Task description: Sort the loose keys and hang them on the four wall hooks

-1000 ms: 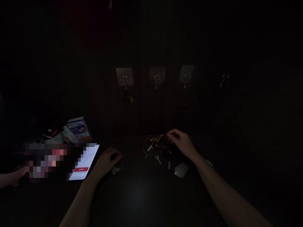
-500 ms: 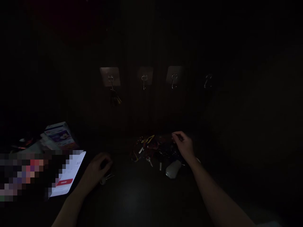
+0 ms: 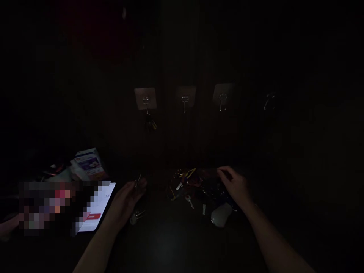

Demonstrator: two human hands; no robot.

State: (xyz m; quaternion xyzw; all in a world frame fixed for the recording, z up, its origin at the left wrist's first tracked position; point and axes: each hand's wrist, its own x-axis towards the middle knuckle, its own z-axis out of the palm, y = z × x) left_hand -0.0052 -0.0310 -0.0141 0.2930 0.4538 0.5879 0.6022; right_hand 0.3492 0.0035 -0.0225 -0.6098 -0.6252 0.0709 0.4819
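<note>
My left hand [image 3: 127, 201] is raised over the dark tabletop, its fingers closed on a thin metal key [image 3: 138, 181] that sticks up past the fingertips. Just below it lies a small bunch of keys [image 3: 135, 217]. My right hand [image 3: 236, 186] is at the right end of a tangled pile of keys and keyrings [image 3: 192, 182], thumb and forefinger pinched together; what they hold, if anything, is lost in the dark. Near it are a loose key [image 3: 190, 201] and a pale, rounded object [image 3: 221, 216].
Metal hooks on square pads line the dark wall; keys [image 3: 150, 122] hang from the left hook [image 3: 146, 101]. Left on the table are a lit screen [image 3: 98, 208], a box [image 3: 90, 163] and a partly blurred area. A blurred, skin-coloured shape [image 3: 10, 225] shows at the left edge.
The view has shifted, so everything appears farther right and slightly lower. My left hand has turned and lifted, bringing a key into sight at its fingertips. My right hand keeps its pinch by the pile.
</note>
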